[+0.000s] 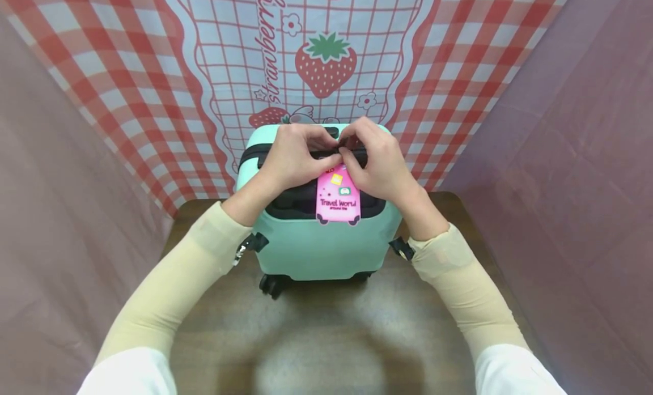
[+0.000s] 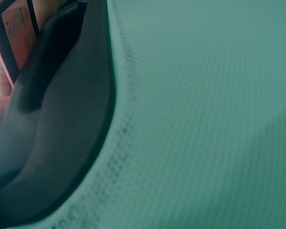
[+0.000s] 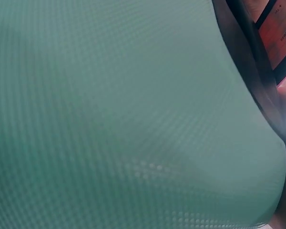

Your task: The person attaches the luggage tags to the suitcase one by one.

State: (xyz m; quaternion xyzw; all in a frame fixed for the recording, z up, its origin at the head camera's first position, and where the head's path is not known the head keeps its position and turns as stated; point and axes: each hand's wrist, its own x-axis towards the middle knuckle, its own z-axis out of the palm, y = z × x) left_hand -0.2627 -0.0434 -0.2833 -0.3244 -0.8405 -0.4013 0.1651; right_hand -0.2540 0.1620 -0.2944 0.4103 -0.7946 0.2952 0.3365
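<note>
Head view: both forearms are extending forward in pale sleeves (image 1: 170, 296) and converging over a mint suitcase (image 1: 323, 250), which is standing on a brown tabletop (image 1: 321, 349). The left hand (image 1: 296, 157) is bending inward at the wrist, its thumb and forefinger arching into a ring and bringing their tips together at a small dark strap (image 1: 351, 141). The right hand (image 1: 380, 160) is mirroring that pose, knuckles raised, and is pinching the strap between thumb and forefinger. A pink luggage tag (image 1: 338, 199) is hanging below the fingertips, lying across the front of the black handle (image 1: 296, 201).

Left wrist view: the suitcase's textured shell is filling most of the frame; the tag's reddish card is showing at upper left, beside the handle. The left hand's grip is not showing.

Right wrist view: the shell is dominating again, the card appearing at upper right. The right hand's grip is not showing here.
</note>
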